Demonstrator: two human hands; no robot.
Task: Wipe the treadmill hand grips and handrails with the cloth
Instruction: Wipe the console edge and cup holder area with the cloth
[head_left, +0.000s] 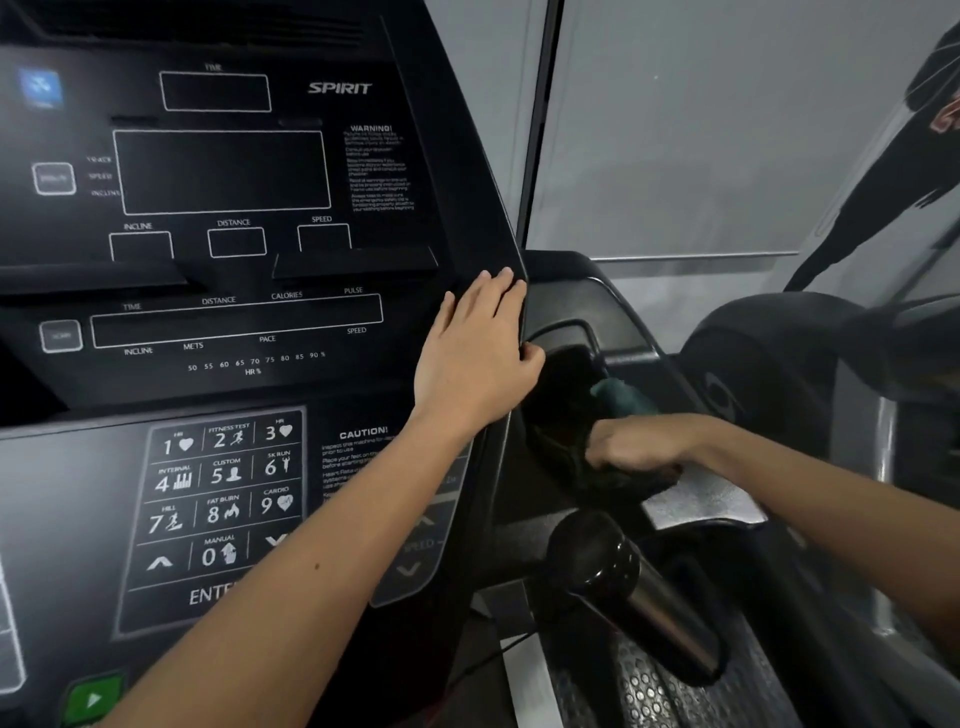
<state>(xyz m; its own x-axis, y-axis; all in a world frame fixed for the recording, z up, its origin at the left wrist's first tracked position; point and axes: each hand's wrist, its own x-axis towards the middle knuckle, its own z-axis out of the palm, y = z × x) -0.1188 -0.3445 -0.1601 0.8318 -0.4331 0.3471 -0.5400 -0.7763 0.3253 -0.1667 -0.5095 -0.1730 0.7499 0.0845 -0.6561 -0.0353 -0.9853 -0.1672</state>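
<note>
Treadmill console: black, displays dark, number keypad low on its face. Right of the console, a deep black side pocket sunk in the housing; inside it the cloth, a teal fold showing at the back of the pocket, the rest dark and bunched lower down. Hand grip: black cap and chrome sleeve, angled toward the camera below the pocket, untouched. Grey metal plate just beside the pocket's near edge. Left hand: arm reaching up across the keypad, palm flat on the console's right edge, fingers straight and together, thumb at the edge, holding nothing. Right hand: arm in from the right, knuckles up, fingers curled down, gripping the bunched cloth at the pocket's lower rim.
</note>
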